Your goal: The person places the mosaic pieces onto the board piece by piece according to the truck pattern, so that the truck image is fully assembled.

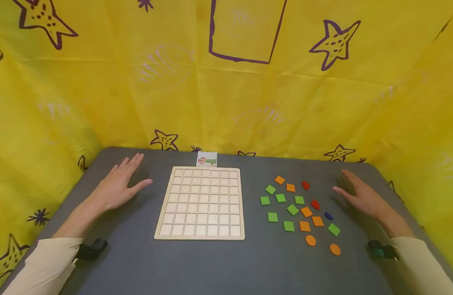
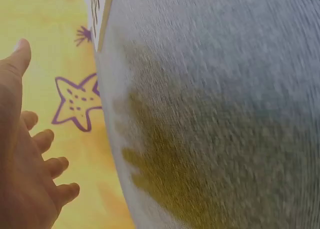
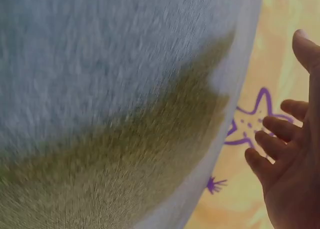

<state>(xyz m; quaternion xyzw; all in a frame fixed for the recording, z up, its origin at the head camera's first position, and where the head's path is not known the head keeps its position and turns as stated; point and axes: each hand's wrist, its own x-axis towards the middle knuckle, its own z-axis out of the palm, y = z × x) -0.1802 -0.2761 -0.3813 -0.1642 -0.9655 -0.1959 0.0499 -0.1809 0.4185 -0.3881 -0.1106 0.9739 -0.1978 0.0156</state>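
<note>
My left hand (image 1: pixel 117 186) hovers over the left part of the table, fingers extended and thumb spread, holding nothing. A pale wooden grid board (image 1: pixel 243 205) with bare square cells lies to its right. On the other side my right hand (image 1: pixel 363 196) is likewise stretched out with nothing in it. Nearest to it are scattered flat pieces: green squares (image 1: pixel 293 209), orange squares (image 1: pixel 304 226), orange ovals (image 1: pixel 335 249), red pieces (image 1: pixel 315 204) and a dark blue oval (image 1: pixel 329 216). In the wrist views, the left palm (image 2: pixel 25 184) and right palm (image 3: pixel 295 184) show relaxed, separated fingers.
A small printed card (image 1: pixel 207 159) with a coloured grid picture lies behind the board's far edge. The grey table (image 1: pixel 211 266) is bordered by a yellow cloth (image 1: pixel 219 94) with starfish drawings at the back and both sides. Dark straps (image 1: pixel 93 249) sit on the wrists.
</note>
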